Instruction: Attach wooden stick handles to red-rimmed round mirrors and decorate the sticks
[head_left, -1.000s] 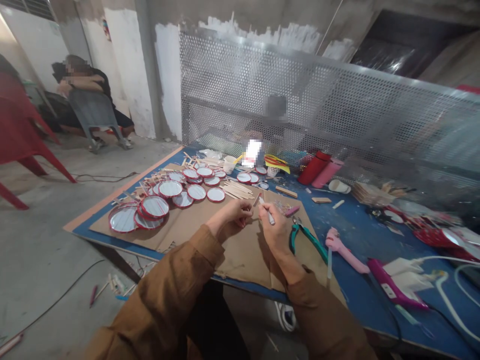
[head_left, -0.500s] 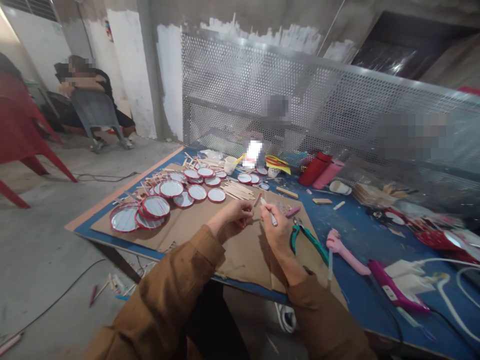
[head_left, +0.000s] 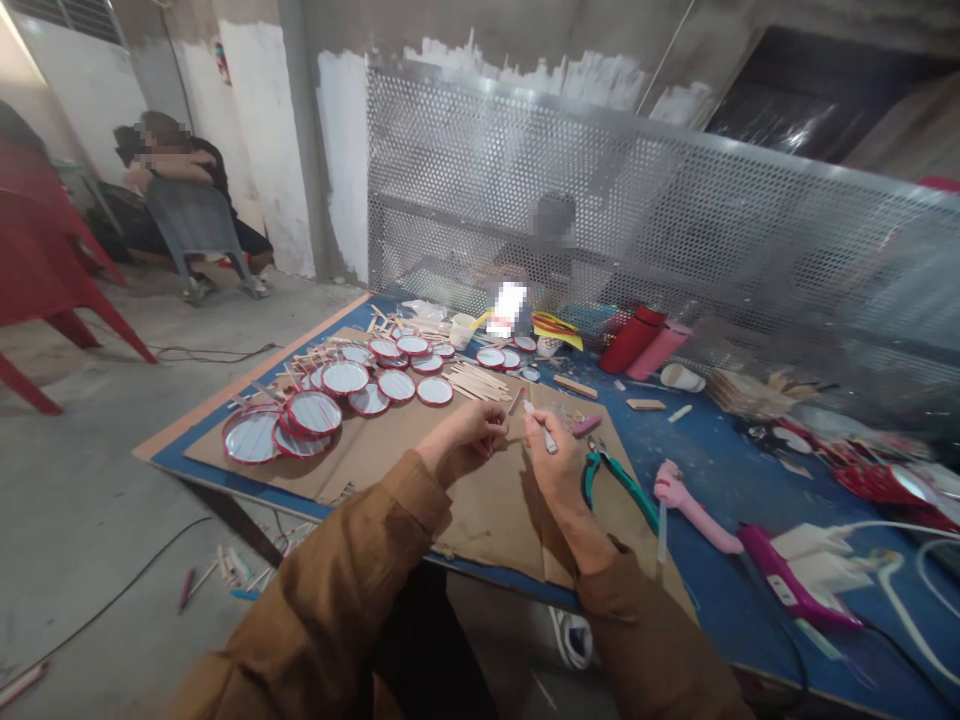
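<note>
- My right hand (head_left: 556,465) gripped a white pen (head_left: 541,429) closed in its fingers, held upright-tilted for control above the cardboard sheet (head_left: 487,515).
- My left hand (head_left: 466,440) curled shut nearby; anything inside was hidden.

Red rims are seen on the round silver discs (head_left: 346,378), blue on the worktop (head_left: 720,490), teal on the pliers' handles (head_left: 622,487), and a dotted hole pattern on the perforated steel screen (head_left: 525,150).

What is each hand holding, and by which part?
The right hand pinches a white pen-like tool near its lower end; whether the left hand holds anything cannot be told, its fingers hide it.
</note>
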